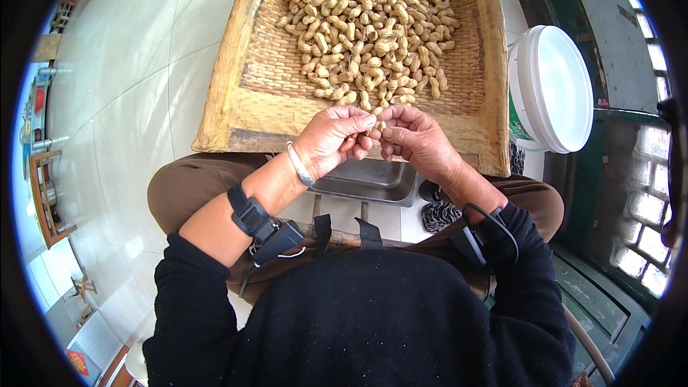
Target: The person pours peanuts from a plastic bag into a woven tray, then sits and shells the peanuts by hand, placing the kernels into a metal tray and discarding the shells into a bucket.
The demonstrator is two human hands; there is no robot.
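Note:
My left hand (327, 137) and my right hand (422, 140) meet just over the near rim of a woven winnowing basket (269, 107). Reddish peanut kernels (348, 144) lie in the curled fingers of the left hand. Pinched between the right thumb and fingers is a piece of peanut in its shell (381, 126); the left fingertips are close against it and partly hide it. Beyond the hands, a large heap of unshelled peanuts (371, 27) covers the middle and far part of the basket.
Below the basket's near edge, between my knees, sits a rectangular metal tray (371, 185). A white plastic bucket (564, 88) stands to the right of the basket. Pale floor tiles (129, 118) stretch away on the left. Devices are strapped to my left forearm (263, 226) and right forearm (473, 242).

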